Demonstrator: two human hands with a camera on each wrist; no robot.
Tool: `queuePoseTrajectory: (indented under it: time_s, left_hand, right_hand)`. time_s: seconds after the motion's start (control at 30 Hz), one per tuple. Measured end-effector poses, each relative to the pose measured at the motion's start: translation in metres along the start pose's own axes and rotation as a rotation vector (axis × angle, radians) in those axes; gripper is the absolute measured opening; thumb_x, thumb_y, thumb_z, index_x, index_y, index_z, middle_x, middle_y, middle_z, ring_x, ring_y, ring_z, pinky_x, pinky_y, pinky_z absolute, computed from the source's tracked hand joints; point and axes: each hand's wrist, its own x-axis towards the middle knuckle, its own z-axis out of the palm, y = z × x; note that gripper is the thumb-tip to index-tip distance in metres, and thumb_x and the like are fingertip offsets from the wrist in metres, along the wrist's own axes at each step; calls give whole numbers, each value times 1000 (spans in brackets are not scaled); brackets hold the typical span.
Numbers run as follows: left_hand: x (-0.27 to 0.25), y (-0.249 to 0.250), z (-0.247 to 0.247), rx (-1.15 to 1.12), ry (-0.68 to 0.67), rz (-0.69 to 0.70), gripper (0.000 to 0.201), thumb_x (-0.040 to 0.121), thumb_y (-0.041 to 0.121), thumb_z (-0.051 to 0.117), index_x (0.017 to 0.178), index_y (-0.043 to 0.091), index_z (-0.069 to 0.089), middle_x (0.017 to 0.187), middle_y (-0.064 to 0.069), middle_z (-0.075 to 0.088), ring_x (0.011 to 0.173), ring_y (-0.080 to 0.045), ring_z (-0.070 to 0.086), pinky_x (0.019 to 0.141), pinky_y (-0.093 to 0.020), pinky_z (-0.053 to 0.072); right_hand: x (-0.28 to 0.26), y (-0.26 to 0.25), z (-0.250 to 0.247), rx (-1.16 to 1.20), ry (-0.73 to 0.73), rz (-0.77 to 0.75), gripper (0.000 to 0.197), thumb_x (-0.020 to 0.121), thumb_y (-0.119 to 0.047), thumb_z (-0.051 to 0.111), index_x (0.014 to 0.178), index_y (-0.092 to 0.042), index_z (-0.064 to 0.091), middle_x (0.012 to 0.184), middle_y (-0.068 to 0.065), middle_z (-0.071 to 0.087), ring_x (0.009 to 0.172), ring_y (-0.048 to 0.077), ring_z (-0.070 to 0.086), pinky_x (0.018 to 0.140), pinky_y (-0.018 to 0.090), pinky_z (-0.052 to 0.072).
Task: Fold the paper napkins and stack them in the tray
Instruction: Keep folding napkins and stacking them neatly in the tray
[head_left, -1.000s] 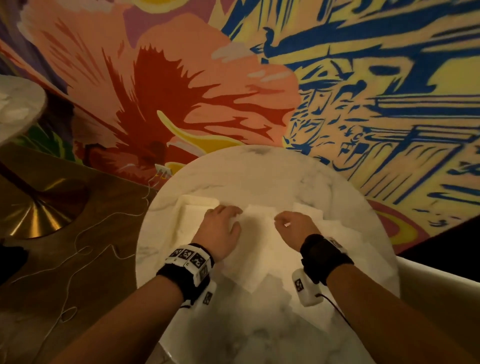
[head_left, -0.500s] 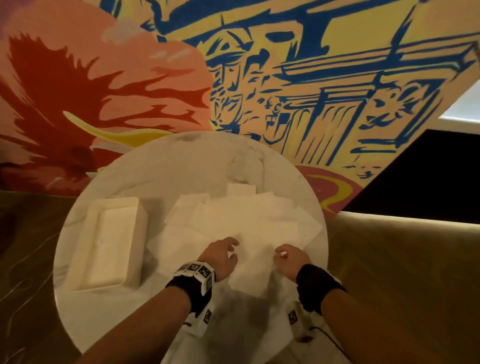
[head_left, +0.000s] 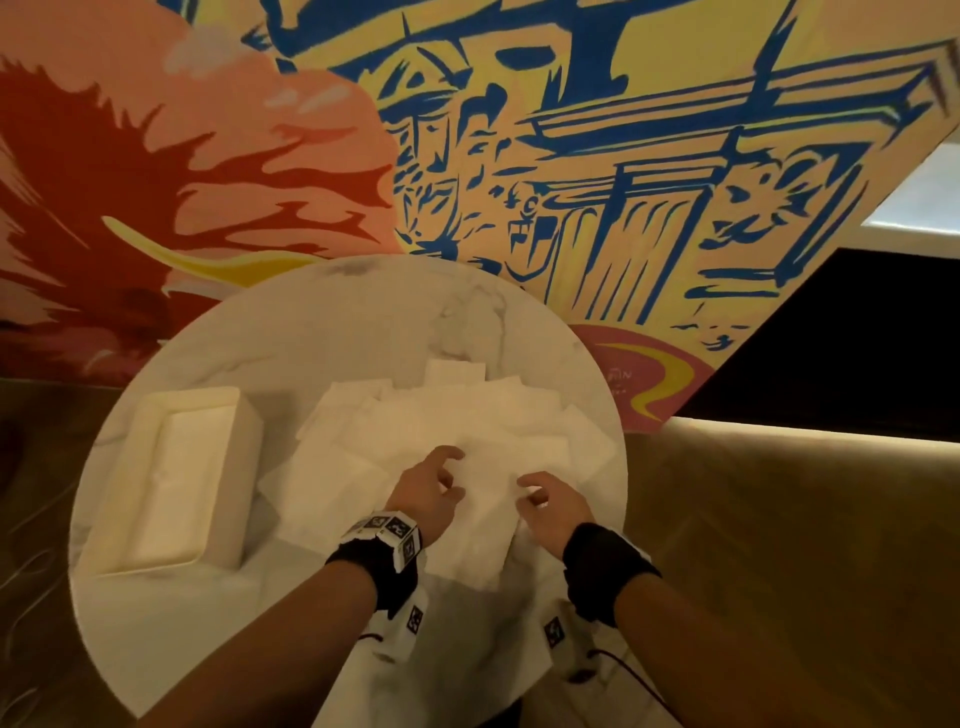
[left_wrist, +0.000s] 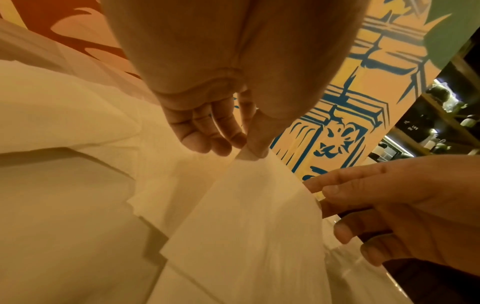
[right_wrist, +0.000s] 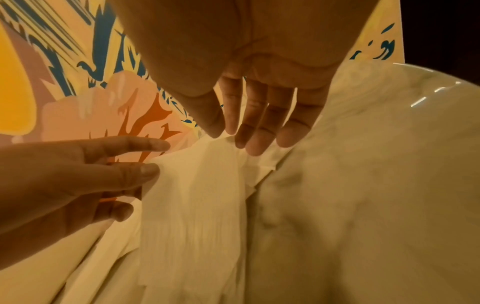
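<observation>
White paper napkins (head_left: 441, 431) lay spread in a messy pile on the round marble counter (head_left: 322, 332), in front of you and toward its right side. Your left hand (head_left: 423, 493) pinched a corner of the top white paper napkin (head_left: 485, 499) between your thumb and a finger, and the other fingers (left_wrist: 197, 133) hung loosely curled beside them. Your right hand (head_left: 550, 506) pinched the other near corner of that same napkin with your thumb and first finger, and its other fingers (right_wrist: 259, 131) pointed down, close together. The napkin was lifted a little between your two hands, with the rest of it lying on the pile. The white rectangular tray (head_left: 156, 415) sat on the left side of the counter, just beside the pile. Something pale lay flat inside it, but I could not tell what. A bright painted wall (head_left: 571, 156) stood behind the counter.
</observation>
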Motion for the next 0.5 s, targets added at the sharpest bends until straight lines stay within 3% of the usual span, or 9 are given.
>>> queuePoseTrajectory:
  time_s: [0.17, 0.27, 0.33, 0.4, 0.5]
  left_hand:
    - [-4, 10, -12, -59, 87, 90, 27, 95, 16, 64, 117, 32, 64, 98, 6, 58, 75, -1, 53, 60, -3, 37]
    - [-7, 14, -25, -63, 150, 119, 21, 95, 18, 65, 114, 26, 70, 92, 7, 58, 73, 2, 52, 63, -1, 36]
    - [-8, 15, -35, -48, 179, 112, 18, 95, 21, 65, 110, 27, 72, 92, 9, 59, 72, 3, 52, 64, -5, 37]
    - [-11, 16, -45, -26, 213, 97, 14, 96, 24, 63, 106, 28, 72, 94, 10, 58, 73, 2, 52, 74, -15, 43]
    - [-15, 12, -58, 21, 260, 98, 12, 96, 29, 60, 101, 30, 71, 100, 6, 56, 83, -9, 52, 84, -26, 43]
  right_hand:
    - [5, -12, -7, 139, -11, -99, 21, 93, -20, 64, 113, -28, 61, 108, 4, 65, 94, 23, 62, 84, 27, 52]
    - [4, -25, -11, 186, -5, -175, 22, 90, -14, 68, 109, -24, 66, 97, 0, 67, 93, 18, 63, 79, 17, 48]
    - [4, -36, -12, 186, 30, -207, 18, 89, -13, 69, 105, -22, 70, 94, -6, 66, 93, 15, 62, 81, 16, 45]
    - [3, -48, -11, 147, 57, -242, 15, 89, -16, 70, 103, -21, 72, 92, -6, 66, 93, 15, 62, 83, 18, 44]
    - [2, -66, -4, 54, 89, -295, 9, 90, -23, 68, 97, -25, 74, 96, -6, 71, 92, 13, 64, 86, 21, 49]
